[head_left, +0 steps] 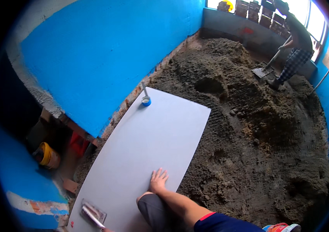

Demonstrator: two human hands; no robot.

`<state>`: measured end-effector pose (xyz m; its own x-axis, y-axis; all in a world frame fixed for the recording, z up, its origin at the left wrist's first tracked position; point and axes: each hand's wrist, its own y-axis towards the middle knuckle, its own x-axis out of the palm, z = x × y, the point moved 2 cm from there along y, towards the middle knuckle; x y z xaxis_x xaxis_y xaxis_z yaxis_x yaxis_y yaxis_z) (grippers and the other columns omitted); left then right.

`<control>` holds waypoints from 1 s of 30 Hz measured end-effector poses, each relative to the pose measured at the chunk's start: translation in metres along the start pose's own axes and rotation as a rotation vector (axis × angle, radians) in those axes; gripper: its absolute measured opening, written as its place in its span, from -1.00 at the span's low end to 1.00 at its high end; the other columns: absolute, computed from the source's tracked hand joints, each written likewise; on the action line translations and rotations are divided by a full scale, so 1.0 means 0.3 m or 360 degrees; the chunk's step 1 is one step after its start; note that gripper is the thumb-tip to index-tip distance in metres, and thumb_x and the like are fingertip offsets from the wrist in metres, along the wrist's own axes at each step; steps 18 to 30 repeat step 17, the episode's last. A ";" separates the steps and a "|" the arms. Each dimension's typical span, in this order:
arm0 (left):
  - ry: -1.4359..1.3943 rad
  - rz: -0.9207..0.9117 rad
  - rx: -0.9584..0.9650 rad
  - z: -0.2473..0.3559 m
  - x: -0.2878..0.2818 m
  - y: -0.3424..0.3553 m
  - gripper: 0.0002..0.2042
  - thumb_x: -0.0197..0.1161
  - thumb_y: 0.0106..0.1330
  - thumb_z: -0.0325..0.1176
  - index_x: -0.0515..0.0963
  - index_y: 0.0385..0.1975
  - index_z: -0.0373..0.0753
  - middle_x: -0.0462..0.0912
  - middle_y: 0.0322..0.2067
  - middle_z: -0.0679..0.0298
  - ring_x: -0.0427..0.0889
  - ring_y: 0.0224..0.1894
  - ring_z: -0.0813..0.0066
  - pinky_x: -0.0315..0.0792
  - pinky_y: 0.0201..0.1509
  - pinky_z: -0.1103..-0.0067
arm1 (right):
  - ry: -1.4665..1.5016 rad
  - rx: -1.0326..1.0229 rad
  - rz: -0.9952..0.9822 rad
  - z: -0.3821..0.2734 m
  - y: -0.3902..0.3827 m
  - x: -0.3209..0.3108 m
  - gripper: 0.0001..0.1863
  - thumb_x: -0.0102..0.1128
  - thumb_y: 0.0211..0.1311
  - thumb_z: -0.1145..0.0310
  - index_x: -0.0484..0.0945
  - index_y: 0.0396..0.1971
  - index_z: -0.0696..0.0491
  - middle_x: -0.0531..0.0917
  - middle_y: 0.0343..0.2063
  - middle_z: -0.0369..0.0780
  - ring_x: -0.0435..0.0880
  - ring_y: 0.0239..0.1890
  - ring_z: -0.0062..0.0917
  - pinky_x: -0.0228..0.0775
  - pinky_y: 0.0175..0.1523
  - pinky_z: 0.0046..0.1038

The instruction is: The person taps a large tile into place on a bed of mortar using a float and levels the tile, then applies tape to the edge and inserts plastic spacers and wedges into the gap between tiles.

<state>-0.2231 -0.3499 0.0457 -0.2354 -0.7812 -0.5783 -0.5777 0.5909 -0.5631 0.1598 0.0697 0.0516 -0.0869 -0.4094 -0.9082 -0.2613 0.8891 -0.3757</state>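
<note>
A large pale grey tile or board lies over the soil bed, beside the blue wall. My right hand presses flat on it with fingers spread, near my bent knee. Toward the lower left, a plastering trowel with a light handle rests on the board's surface. A sliver of my left hand shows at the lower edge, by the end of that handle; its fingers are mostly cut off. At the board's far corner stands a blue suction cup or round-headed tool with a grey handle.
Uneven dark soil or mortar spreads to the right. At the far right, another person bends over a shovel. Stacked bricks line the window sill. A yellow bucket sits at the left; a shoe shows lower right.
</note>
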 end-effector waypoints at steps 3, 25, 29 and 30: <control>0.0751 0.0010 0.0298 -0.062 0.072 -0.047 -0.52 0.22 0.35 0.13 0.65 0.10 -0.05 0.76 -0.03 0.26 0.71 0.05 0.25 0.59 0.02 0.30 | 0.0027 -0.0017 0.0019 -0.007 -0.025 0.019 -0.04 0.28 0.23 0.07 0.09 0.56 0.11 -0.05 0.51 0.33 -0.04 0.47 0.54 -0.09 0.38 0.53; -0.1937 0.1086 -0.0784 -0.176 -0.011 -0.650 -0.48 0.16 0.53 -0.26 0.31 0.47 -0.10 0.22 0.52 0.12 0.30 0.50 0.07 0.20 0.49 0.07 | -0.0118 -0.0256 -0.0465 0.061 -0.150 -0.240 0.20 0.29 0.18 -0.36 -0.12 0.63 -0.08 -0.16 0.57 0.20 -0.14 0.58 0.28 -0.22 0.48 0.43; -0.1937 0.1086 -0.0784 -0.176 -0.011 -0.650 -0.48 0.16 0.53 -0.26 0.31 0.47 -0.10 0.22 0.52 0.12 0.30 0.50 0.07 0.20 0.49 0.07 | -0.0118 -0.0256 -0.0465 0.061 -0.150 -0.240 0.20 0.29 0.18 -0.36 -0.12 0.63 -0.08 -0.16 0.57 0.20 -0.14 0.58 0.28 -0.22 0.48 0.43; -0.1937 0.1086 -0.0784 -0.176 -0.011 -0.650 -0.48 0.16 0.53 -0.26 0.31 0.47 -0.10 0.22 0.52 0.12 0.30 0.50 0.07 0.20 0.49 0.07 | -0.0118 -0.0256 -0.0465 0.061 -0.150 -0.240 0.20 0.29 0.18 -0.36 -0.12 0.63 -0.08 -0.16 0.57 0.20 -0.14 0.58 0.28 -0.22 0.48 0.43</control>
